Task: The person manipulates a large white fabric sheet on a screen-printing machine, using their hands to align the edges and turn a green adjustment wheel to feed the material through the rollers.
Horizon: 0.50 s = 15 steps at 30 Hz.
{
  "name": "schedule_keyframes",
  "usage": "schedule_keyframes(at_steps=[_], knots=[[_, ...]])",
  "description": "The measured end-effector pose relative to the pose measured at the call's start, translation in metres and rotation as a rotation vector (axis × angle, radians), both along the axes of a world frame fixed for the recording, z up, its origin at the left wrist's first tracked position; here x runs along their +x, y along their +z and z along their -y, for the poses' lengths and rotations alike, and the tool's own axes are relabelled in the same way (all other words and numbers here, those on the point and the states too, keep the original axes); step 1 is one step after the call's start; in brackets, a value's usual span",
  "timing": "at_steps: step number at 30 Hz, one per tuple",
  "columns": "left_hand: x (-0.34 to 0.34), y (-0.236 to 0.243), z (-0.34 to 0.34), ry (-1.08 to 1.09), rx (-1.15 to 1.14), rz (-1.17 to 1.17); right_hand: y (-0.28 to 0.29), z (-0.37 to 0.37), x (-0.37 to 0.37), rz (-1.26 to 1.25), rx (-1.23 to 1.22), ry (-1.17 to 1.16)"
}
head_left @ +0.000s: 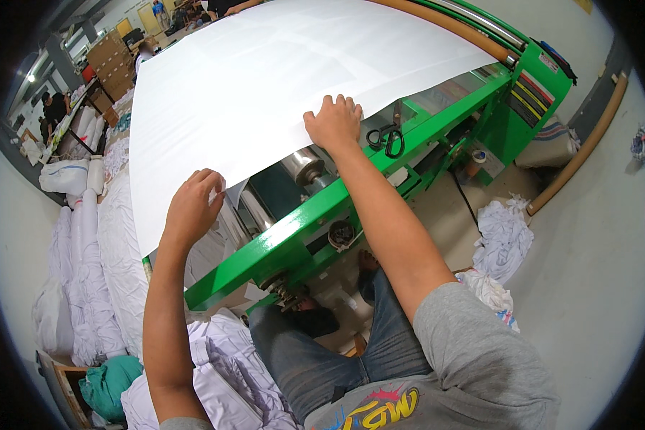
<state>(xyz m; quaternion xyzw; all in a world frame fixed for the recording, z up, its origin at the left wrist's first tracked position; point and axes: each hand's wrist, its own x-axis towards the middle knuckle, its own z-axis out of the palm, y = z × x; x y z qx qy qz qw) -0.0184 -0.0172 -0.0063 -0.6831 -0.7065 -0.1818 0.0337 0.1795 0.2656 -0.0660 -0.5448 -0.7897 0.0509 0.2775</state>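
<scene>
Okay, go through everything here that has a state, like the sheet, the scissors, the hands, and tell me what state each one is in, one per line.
Wide white fabric sheet: spread flat over the machine, near edge held.
Left hand: fingers pinching the sheet's near edge.
Right hand: resting knuckles-up on the sheet's edge.
Black-handled scissors: lying unheld on the frame; whether the blades are closed cannot be told.
Green metal machine frame: upright, steel roller exposed.
Crumpled white fabric scraps: heaped on the floor.

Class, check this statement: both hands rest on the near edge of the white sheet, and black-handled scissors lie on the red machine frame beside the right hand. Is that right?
Not quite: the head view shows a green machine frame, not red. Both the left hand and right hand are at the white sheet, scissors alongside.
</scene>
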Motion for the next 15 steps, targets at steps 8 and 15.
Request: schedule_keyframes(at_steps=[8, 15], knots=[[0.0001, 0.0004, -0.0003, -0.007, 0.009, 0.000, -0.0010, -0.0006, 0.0000, -0.025, 0.023, 0.007], [-0.0006, 0.0027, 0.0005, 0.012, -0.027, 0.005, -0.0017, -0.0022, 0.0004, -0.015, 0.021, 0.007]])
